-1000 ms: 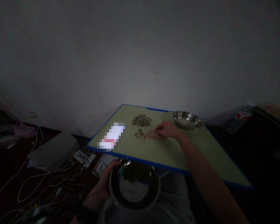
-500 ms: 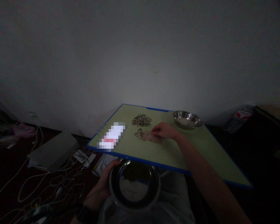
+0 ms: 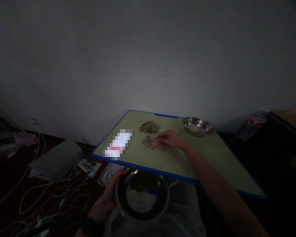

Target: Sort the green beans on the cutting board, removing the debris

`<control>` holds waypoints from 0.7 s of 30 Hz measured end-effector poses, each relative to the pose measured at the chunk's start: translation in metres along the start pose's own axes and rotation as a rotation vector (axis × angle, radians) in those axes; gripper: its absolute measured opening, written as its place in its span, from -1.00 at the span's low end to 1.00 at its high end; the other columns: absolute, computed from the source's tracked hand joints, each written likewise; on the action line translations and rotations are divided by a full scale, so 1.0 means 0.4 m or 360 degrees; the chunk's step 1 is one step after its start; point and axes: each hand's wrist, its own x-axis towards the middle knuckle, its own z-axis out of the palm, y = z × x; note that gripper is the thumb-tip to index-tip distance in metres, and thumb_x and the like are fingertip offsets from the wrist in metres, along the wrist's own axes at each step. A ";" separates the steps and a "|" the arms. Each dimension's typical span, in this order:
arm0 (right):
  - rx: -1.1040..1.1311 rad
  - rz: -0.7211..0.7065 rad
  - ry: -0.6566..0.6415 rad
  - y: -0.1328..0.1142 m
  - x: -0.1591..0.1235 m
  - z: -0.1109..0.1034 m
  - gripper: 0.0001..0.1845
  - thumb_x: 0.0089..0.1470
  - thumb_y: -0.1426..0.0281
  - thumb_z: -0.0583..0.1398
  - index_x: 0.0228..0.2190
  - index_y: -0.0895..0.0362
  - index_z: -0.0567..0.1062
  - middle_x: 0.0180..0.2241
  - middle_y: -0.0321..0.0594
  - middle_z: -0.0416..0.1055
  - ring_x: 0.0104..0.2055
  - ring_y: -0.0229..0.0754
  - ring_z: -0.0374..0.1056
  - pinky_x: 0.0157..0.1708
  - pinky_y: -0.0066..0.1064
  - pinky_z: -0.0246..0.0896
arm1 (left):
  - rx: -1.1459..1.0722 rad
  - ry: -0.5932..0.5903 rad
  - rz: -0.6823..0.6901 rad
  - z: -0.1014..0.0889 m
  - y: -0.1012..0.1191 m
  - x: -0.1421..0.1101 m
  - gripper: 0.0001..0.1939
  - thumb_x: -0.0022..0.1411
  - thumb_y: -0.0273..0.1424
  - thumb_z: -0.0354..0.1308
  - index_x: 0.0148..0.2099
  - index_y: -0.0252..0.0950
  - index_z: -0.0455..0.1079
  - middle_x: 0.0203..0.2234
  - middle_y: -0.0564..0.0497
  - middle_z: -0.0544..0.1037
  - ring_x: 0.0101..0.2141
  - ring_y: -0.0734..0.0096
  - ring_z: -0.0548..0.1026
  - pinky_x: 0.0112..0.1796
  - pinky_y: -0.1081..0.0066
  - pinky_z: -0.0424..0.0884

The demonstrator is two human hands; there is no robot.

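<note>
My right hand (image 3: 168, 138) is closed over the green tabletop, its fingertips pinching a clear, rounded, protractor-like plastic piece (image 3: 155, 143). The left edge of this piece lies over a small scatter of dark and pale grains (image 3: 145, 141). Just behind is a larger pile of similar grains (image 3: 149, 127). Below the table's front edge, my left hand (image 3: 112, 187) grips the left rim of a steel bowl (image 3: 140, 200) over my lap. Dark greenish grains (image 3: 143, 181) lie in its far part, too dim to make out closely.
A second steel bowl (image 3: 198, 126) stands at the back right of the blue-edged folding table (image 3: 185, 158). A blurred-out bright phone-shaped object (image 3: 118, 144) lies at the left. Cables (image 3: 64, 194), a grey box (image 3: 56, 159) and a plastic bottle (image 3: 253, 126) are beyond the table.
My right hand has moved slightly left with the clear plastic piece, which now overlaps more of the small scatter of grains. My left hand and its bowl stay in place.
</note>
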 end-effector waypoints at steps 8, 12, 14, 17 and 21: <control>0.0154 -0.0004 -0.0051 0.000 0.002 0.018 -0.72 -0.04 0.31 0.13 -0.38 0.22 0.56 -0.67 -0.30 0.37 -0.63 -0.37 0.20 -0.59 -0.56 0.08 | -0.0030 0.0075 0.0028 0.014 0.004 -0.010 -0.92 -0.01 -0.45 0.17 -0.48 -0.35 0.46 -0.62 0.00 0.60 -0.53 0.35 0.51 -0.37 0.41 0.35; 0.0164 -0.0014 -0.0004 -0.007 0.002 0.021 -0.70 -0.04 0.30 0.12 -0.37 0.23 0.56 -0.64 -0.28 0.40 -0.62 -0.36 0.23 -0.56 -0.55 0.10 | -0.0050 0.0138 0.0073 0.032 0.009 -0.018 -0.89 -0.03 -0.45 0.19 -0.56 -0.33 0.44 -0.72 0.06 0.55 -0.64 0.43 0.45 -0.47 0.46 0.33; 0.0151 -0.0034 0.0037 -0.010 0.003 0.026 -0.69 -0.03 0.30 0.12 -0.37 0.24 0.56 -0.61 -0.26 0.42 -0.59 -0.35 0.25 -0.54 -0.54 0.11 | -0.0055 0.0165 0.0074 0.031 0.008 -0.016 -0.88 -0.04 -0.45 0.18 -0.56 -0.35 0.44 -0.71 0.04 0.55 -0.64 0.43 0.45 -0.47 0.46 0.33; 0.0181 -0.0080 -0.0002 -0.013 0.003 0.033 -0.69 -0.02 0.29 0.12 -0.36 0.23 0.56 -0.60 -0.25 0.42 -0.57 -0.34 0.25 -0.54 -0.54 0.11 | -0.0039 0.0110 0.0032 0.018 0.003 -0.010 -0.89 -0.03 -0.45 0.16 -0.52 -0.38 0.47 -0.66 0.00 0.58 -0.60 0.39 0.48 -0.44 0.44 0.33; 0.0172 -0.0120 -0.0077 -0.017 0.002 0.033 -0.69 -0.02 0.28 0.12 -0.35 0.20 0.57 -0.61 -0.29 0.41 -0.60 -0.36 0.20 -0.57 -0.55 0.05 | -0.0007 0.0057 0.0076 0.002 -0.002 -0.005 -0.90 -0.02 -0.46 0.16 -0.52 -0.35 0.46 -0.66 0.03 0.58 -0.59 0.40 0.47 -0.44 0.44 0.32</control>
